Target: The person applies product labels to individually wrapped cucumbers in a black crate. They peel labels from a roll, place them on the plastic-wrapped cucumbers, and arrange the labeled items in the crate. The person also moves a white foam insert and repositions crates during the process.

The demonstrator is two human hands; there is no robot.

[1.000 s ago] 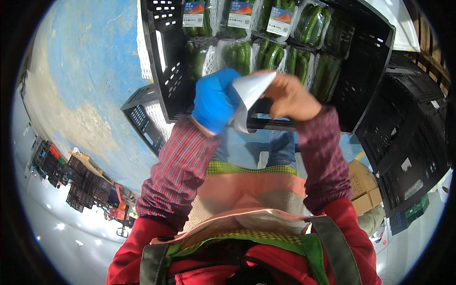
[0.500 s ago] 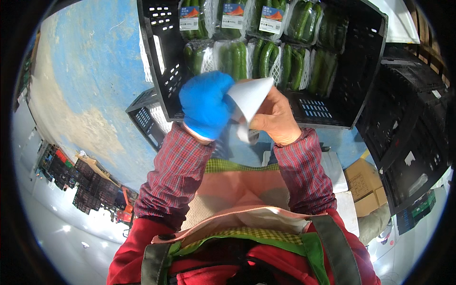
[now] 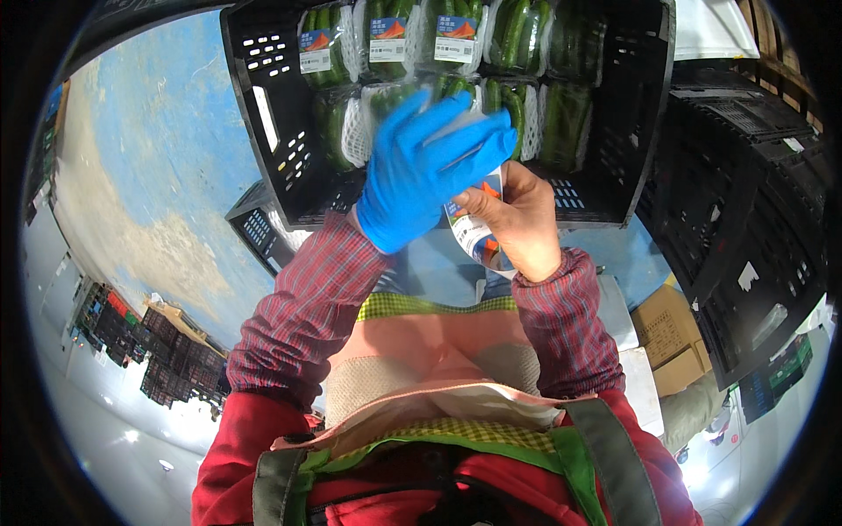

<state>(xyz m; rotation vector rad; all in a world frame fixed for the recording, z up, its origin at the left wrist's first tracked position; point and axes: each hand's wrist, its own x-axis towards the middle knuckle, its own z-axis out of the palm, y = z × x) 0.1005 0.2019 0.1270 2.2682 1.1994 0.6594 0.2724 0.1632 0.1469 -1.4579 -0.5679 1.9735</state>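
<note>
My left hand (image 3: 431, 167), in a blue glove, is raised over the front of a black crate (image 3: 628, 131) with its fingers stretched out and apart. Below it on the right, my bare right hand (image 3: 524, 219) pinches a curled strip of labels (image 3: 474, 235), printed in blue, orange and white. Wrapped packs of cucumbers fill the crate in two rows, some with white foam netting. Three packs on the far left, such as one cucumber pack (image 3: 386, 39), bear labels. The near cucumber pack (image 3: 561, 127) on the right shows none. My gloved hand partly hides the near row.
A smaller black crate (image 3: 260, 230) stands low at the left. Stacked black crates (image 3: 728, 210) rise at the right, beside a cardboard box (image 3: 671, 337). The floor (image 3: 162, 131) is blue with worn patches. More crates (image 3: 175, 355) stand at the far left.
My left hand has opened from a closed grip and spread its fingers. The pale sheet between my hands has shifted, and the strip's printed side now shows. The crate appears farther left in view.
</note>
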